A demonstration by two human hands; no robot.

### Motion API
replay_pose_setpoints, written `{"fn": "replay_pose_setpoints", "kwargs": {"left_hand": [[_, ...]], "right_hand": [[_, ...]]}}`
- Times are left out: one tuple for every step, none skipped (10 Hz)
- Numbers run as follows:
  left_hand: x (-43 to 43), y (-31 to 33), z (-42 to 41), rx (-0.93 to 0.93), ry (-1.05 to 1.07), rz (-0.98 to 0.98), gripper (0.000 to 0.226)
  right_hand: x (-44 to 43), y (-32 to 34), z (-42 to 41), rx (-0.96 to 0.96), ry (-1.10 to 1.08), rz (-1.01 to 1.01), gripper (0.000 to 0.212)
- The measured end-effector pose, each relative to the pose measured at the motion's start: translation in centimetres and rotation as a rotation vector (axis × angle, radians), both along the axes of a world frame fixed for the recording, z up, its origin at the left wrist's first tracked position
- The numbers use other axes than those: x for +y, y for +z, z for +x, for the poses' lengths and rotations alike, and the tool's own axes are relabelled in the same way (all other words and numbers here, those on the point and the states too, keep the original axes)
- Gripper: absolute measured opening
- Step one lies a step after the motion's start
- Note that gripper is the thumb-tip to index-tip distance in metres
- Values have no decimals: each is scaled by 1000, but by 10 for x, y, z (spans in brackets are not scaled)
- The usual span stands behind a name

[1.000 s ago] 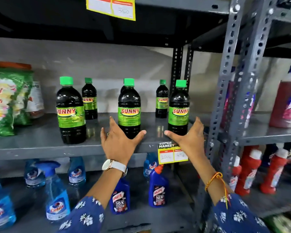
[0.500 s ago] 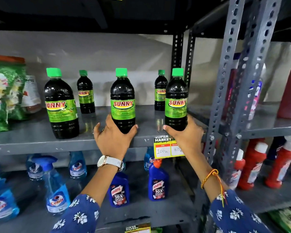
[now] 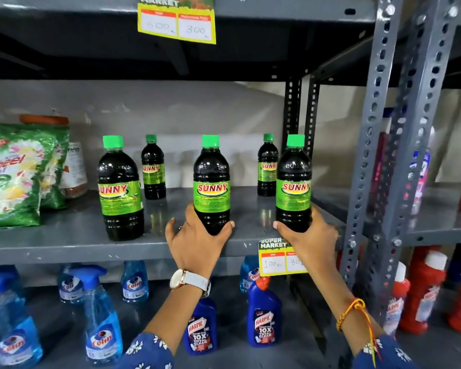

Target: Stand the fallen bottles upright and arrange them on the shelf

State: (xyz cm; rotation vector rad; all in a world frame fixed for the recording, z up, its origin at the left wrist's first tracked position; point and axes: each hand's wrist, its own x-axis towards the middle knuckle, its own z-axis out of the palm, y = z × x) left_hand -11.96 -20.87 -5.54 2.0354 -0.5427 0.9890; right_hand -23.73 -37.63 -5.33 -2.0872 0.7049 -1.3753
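Observation:
Several dark Sunny bottles with green caps and green labels stand upright on the grey shelf (image 3: 64, 243). My left hand (image 3: 194, 241) wraps the base of the middle front bottle (image 3: 211, 182). My right hand (image 3: 308, 237) wraps the base of the right front bottle (image 3: 293, 179). A third large bottle (image 3: 120, 187) stands free at the front left. Two smaller bottles stand at the back, one behind left (image 3: 153, 167) and one behind right (image 3: 267, 166). No bottle lies on its side in view.
A green detergent bag (image 3: 16, 174) and a jar (image 3: 73, 166) sit at the shelf's left. A yellow price tag (image 3: 280, 258) hangs on the front edge. Perforated grey uprights (image 3: 370, 145) stand at right. Blue spray bottles (image 3: 101, 315) and toilet cleaners (image 3: 264, 318) fill the shelf below.
Both hands, open a little short of the bottles a second ago, have moved forward and closed around the bases of the middle and right front bottles. The view has shifted closer.

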Motion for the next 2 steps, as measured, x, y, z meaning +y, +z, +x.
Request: {"fn": "replay_pose_setpoints", "kwargs": {"left_hand": [[5, 0, -1, 0, -34, 30, 89], [15, -3, 0, 13, -179, 17, 97]], "right_hand": [[6, 4, -7, -4, 32, 34, 79], [18, 7, -13, -186, -3, -11, 81]]}}
